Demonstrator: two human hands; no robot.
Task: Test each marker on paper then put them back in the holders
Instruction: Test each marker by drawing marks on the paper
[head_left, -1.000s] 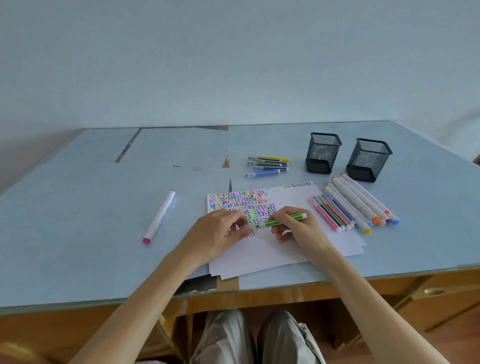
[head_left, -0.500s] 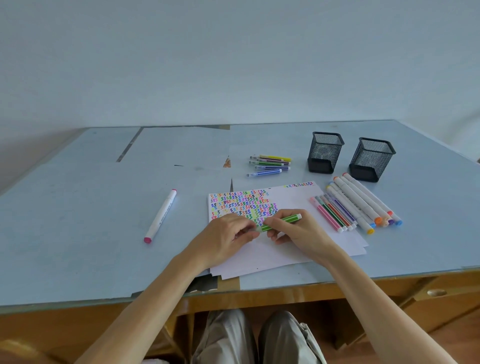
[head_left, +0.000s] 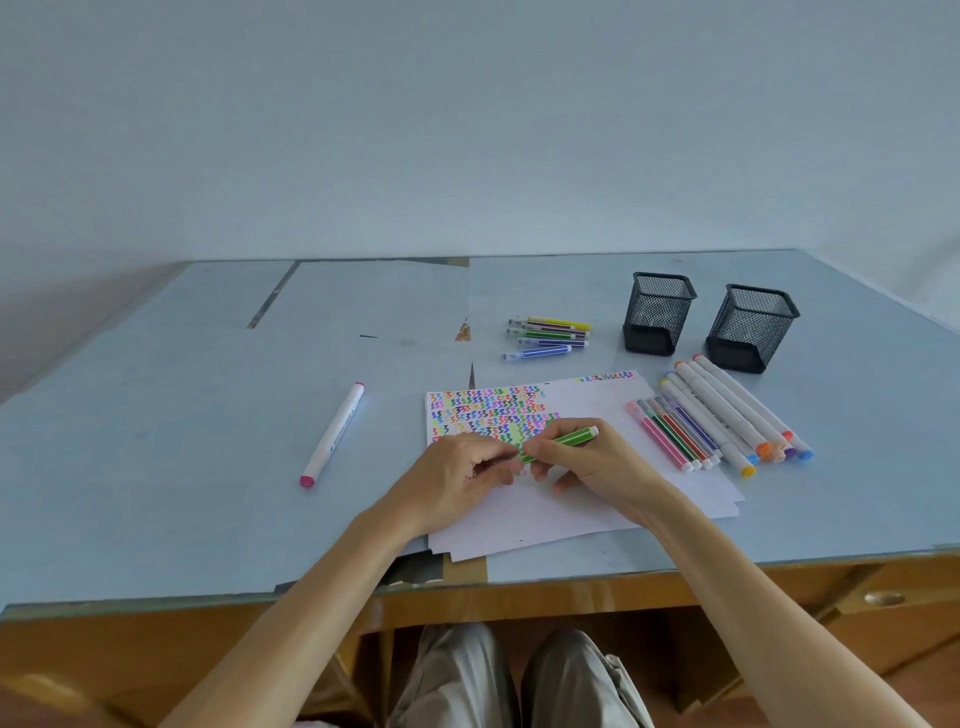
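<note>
Green marker (head_left: 563, 441) now drawn in over paper (head_left: 582, 509), right hand (head_left: 592, 465) pinching barrel, left hand (head_left: 460, 473) closed at its near end (cap hidden; capping or uncapping, cannot tell). Both holders (head_left: 658, 314) empty; return step pending.

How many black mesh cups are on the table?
2. One black mesh holder stands at the back right of the table, past the paper. The other holder stands just to its right, apart from it. Neither shows markers sticking out.
</note>
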